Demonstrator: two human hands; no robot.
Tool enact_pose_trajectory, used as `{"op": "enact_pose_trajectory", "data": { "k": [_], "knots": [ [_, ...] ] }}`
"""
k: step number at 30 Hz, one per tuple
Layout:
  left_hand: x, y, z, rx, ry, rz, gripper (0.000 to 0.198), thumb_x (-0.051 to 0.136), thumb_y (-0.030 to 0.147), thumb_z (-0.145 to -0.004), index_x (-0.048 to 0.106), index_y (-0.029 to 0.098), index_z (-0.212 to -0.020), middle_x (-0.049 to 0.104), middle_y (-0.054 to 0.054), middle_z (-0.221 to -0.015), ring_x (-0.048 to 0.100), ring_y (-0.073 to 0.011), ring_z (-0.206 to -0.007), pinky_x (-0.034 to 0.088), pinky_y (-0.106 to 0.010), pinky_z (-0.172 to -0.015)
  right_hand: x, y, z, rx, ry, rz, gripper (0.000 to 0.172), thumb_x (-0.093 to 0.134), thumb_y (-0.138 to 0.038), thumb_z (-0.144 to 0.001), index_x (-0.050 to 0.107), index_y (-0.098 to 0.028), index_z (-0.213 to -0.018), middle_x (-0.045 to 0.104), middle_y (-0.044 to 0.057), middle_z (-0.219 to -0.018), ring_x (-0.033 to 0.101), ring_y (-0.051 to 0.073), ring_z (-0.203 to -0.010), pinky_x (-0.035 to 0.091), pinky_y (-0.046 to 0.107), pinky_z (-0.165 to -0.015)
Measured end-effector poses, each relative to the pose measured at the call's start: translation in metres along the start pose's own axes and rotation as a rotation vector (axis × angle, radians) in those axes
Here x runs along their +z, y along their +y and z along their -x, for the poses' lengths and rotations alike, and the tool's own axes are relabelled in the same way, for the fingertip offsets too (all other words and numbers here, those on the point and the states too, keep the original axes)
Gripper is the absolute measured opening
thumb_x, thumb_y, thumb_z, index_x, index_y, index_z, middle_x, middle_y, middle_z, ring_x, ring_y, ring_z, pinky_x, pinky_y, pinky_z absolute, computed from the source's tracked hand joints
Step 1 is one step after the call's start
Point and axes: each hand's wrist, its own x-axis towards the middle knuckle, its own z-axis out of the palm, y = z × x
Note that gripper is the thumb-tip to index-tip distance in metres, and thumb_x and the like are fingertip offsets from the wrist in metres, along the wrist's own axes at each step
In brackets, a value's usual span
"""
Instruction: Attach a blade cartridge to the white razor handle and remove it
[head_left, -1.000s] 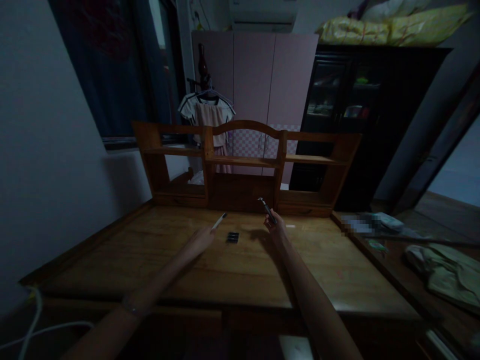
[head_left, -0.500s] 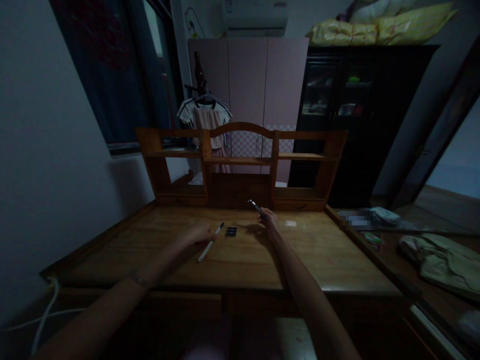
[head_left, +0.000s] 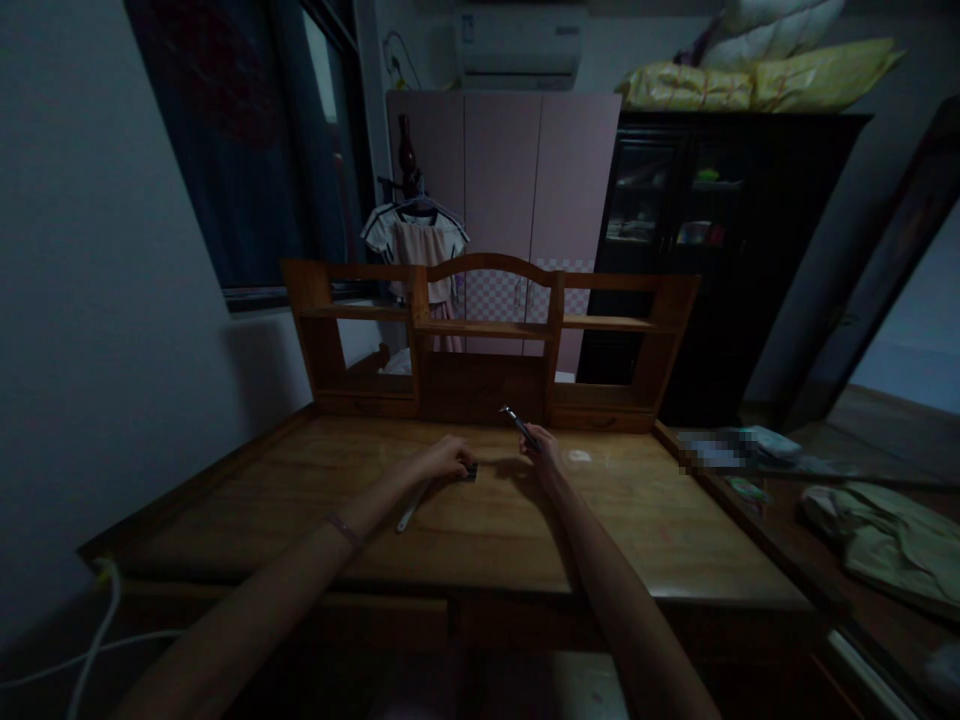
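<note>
My right hand is closed around a slim dark-and-silver handle with a small bent metal tip, like a razor handle; it is raised above the desk, tip pointing up and left. Over a small group of flat black pieces on the desktop, my left hand has its fingers bent and pressed together. These fingers cover part of the group, and whether one piece is gripped is hidden. A thin white stick lies slanted on the wood beneath my left hand, its upper end out of sight.
The wooden desktop ends at a wooden shelf unit along its back. A small white patch shows right of my right hand. Beyond the desk's right edge lies light-coloured cloth. A white cable hangs at the left front corner.
My left hand has moved right, from the white stick to the black pieces, and now covers some of them. My right hand keeps its handle in nearly the same place. The view tilted slightly upward.
</note>
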Motion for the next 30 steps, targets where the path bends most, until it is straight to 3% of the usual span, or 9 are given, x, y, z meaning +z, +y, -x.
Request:
{"op": "enact_pose_trajectory", "data": {
  "k": [6,13,21,30],
  "knots": [
    [0.006,-0.013,-0.003,-0.042,-0.035,-0.029,0.028,0.069,0.018,-0.055,0.070,0.017,-0.083,0.064,-0.001,-0.082,0.057,-0.0165,-0.077,0.040,-0.020,-0.065,-0.008,0.000,-0.011,-0.016,-0.005,-0.044,0.030,0.066,-0.046,-0.065,0.058,-0.019,-0.074,0.056,0.000,-0.060,0.048,0.012,-0.050,0.038,0.023,-0.049],
    [0.006,-0.012,-0.011,-0.088,-0.102,-0.106,0.027,0.073,0.019,-0.055,0.070,0.016,-0.082,0.062,-0.002,-0.091,0.055,-0.0163,-0.082,0.038,-0.019,-0.064,-0.012,0.002,-0.014,-0.033,-0.006,-0.078,0.026,0.063,-0.043,-0.069,0.058,-0.019,-0.077,0.056,0.000,-0.062,0.047,0.011,-0.052,0.038,0.022,-0.049],
    [0.001,-0.011,-0.029,-0.147,-0.246,-0.154,0.021,0.076,0.021,-0.050,0.071,0.016,-0.070,0.063,0.002,-0.065,0.054,-0.0125,-0.064,0.033,-0.018,-0.051,-0.012,0.000,-0.014,-0.023,0.003,-0.099,0.024,0.065,-0.041,-0.070,0.058,-0.018,-0.075,0.054,0.000,-0.062,0.047,0.011,-0.053,0.039,0.022,-0.051],
    [0.000,-0.014,-0.034,-0.160,-0.308,-0.157,0.023,0.076,0.023,-0.049,0.072,0.017,-0.071,0.064,0.003,-0.063,0.052,-0.0099,-0.056,0.031,-0.018,-0.048,-0.013,0.000,-0.011,-0.023,-0.015,-0.112,0.022,0.063,-0.039,-0.072,0.059,-0.018,-0.077,0.055,0.000,-0.065,0.049,0.012,-0.056,0.041,0.022,-0.053]
  ]
}}
